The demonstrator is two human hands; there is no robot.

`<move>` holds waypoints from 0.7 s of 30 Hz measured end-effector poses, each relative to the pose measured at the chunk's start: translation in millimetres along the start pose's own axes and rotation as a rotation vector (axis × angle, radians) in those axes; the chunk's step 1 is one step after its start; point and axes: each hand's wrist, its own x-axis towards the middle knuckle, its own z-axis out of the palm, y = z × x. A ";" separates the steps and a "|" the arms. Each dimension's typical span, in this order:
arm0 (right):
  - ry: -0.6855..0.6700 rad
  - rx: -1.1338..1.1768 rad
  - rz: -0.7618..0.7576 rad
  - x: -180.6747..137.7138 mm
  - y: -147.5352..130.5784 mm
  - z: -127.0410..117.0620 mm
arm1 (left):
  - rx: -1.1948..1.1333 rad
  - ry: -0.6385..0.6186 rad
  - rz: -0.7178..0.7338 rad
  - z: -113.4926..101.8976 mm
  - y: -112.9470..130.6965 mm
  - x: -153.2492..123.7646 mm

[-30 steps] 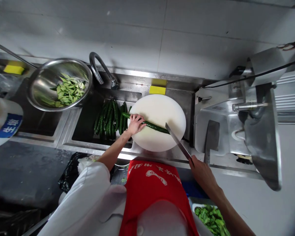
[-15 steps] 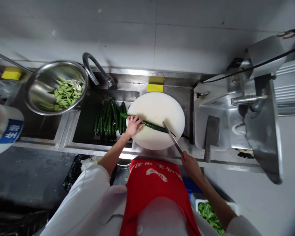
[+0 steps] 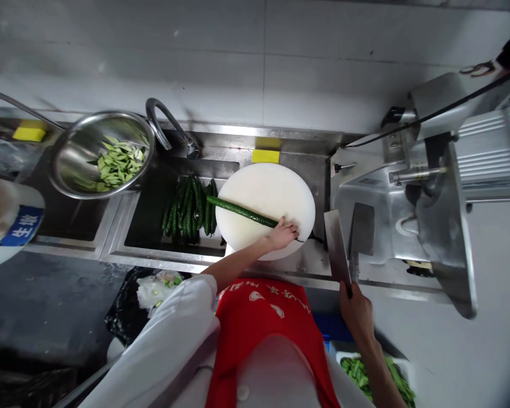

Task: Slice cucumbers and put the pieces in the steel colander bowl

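Note:
A long dark-green cucumber (image 3: 242, 211) lies slantwise on the round white cutting board (image 3: 267, 184), its left end reaching past the rim. My left hand (image 3: 283, 233) is curled over the right end of it, hiding that tip. A thin dark bit (image 3: 300, 240) shows just beyond my fingers. Off the board to the right, my right hand (image 3: 357, 309) grips a cleaver (image 3: 336, 241) by its handle, blade pointing up and away from me. Several more cucumbers (image 3: 189, 207) lie in the sink left of the board.
A steel bowl (image 3: 59, 164) with sliced green pieces (image 3: 119, 164) stands at the left, beside the faucet (image 3: 161, 116). A second cleaver (image 3: 362, 226) rests on the slicing machine (image 3: 450, 226) at right. A yellow block (image 3: 266, 156) sits behind the board. Below are a crate of greens (image 3: 357, 374) and a black bag (image 3: 123, 306).
My left hand has moved from the cucumber's left part to its right end. The cleaver has left the cucumber and swung right, off the board, in my right hand.

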 end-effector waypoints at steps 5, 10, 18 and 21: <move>-0.011 0.010 -0.014 15.7 -9.9 2.3 | -0.187 0.169 -0.017 -8.7 24.9 -23.8; -0.099 -0.099 -0.115 43.5 -38.2 7.5 | -0.220 0.569 -0.604 13.4 19.1 -163.3; -0.212 -0.303 -0.408 90.2 -59.7 20.7 | 0.152 1.030 -1.827 14.6 -3.4 -457.1; -0.242 -0.341 -0.404 92.3 -71.4 17.9 | 0.199 1.001 -1.879 -7.9 -27.2 -479.6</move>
